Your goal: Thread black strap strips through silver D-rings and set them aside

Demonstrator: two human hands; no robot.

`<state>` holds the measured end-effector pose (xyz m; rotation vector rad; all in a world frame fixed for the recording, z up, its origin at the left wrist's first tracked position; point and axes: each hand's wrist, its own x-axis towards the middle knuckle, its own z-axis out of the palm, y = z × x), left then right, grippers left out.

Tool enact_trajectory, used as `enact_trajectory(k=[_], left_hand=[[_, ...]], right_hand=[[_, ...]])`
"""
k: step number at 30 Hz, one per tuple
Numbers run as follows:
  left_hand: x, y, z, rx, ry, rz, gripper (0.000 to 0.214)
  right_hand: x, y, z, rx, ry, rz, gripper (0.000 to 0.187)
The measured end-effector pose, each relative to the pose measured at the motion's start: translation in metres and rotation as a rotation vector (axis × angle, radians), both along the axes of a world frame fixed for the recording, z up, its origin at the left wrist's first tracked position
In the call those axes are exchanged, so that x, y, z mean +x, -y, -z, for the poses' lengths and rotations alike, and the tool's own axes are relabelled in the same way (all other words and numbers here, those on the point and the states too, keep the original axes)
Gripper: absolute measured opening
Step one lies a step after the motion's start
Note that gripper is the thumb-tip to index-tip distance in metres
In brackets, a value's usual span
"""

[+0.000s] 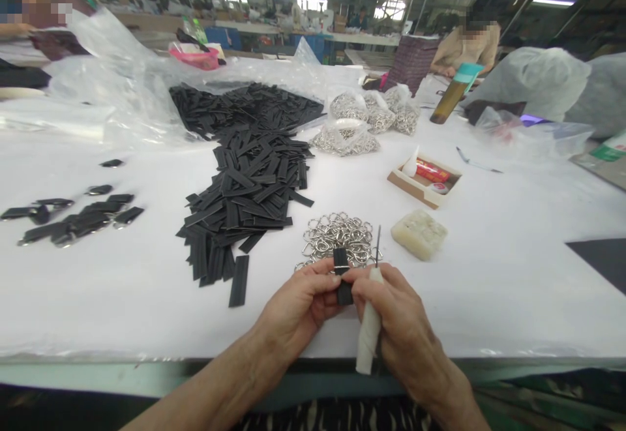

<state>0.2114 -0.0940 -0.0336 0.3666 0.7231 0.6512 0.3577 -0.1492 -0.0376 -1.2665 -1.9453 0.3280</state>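
Between my hands is a short black strap [345, 293] with a metal ring [341, 267] around it. My left hand [308, 294] pinches the strap from the left side. My right hand [394, 304] is closed around the pale wrapped handle of an awl [370, 333], its thin metal tip pointing away from me. The thumb and finger of that hand also reach to the strap's right edge. Just beyond my fingers lies a pile of silver metal rings [337, 232]. To the left spreads a big heap of loose black straps [254, 183].
Straps with rings [83, 219] lie at the left. Right of the rings are a waxy block [419, 234] and a small box [424, 180] holding a red tube. Bags of rings [347, 137], a bottle [454, 95] and a pen [476, 162] stand or lie farther back. Another person [464, 46] sits across.
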Motion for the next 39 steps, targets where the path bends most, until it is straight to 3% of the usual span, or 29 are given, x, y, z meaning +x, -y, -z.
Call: enact_trajectory(k=[4,9,17,26,35,39], left_hand=[[-0.001,-0.001,-0.001,-0.009,0.059,0.032,0.017],[0.001,-0.002,-0.004,-0.022,0.013,-0.014,0.011],[0.005,0.008,-0.002,0.302,-0.175,0.018,0.017],[0.001,0.015,0.000,0.461,-0.216,0.062,0.022],[0.001,0.014,-0.004,0.552,-0.429,0.058,0.017],[0.001,0.015,-0.006,0.622,-0.485,0.081,0.018]], right_hand=[[-0.003,0.002,0.005,0.067,-0.014,0.051,0.019],[-0.010,0.006,0.009,0.022,-0.316,0.122,0.022],[-0.026,0.005,0.001,-0.112,-0.621,0.358,0.006],[-0.018,0.000,-0.001,-0.346,-0.694,0.338,0.011],[-0.017,-0.002,-0.002,-0.432,-0.741,0.287,0.013],[-0.014,-0.002,-0.005,-0.403,-0.770,0.287,0.013]])
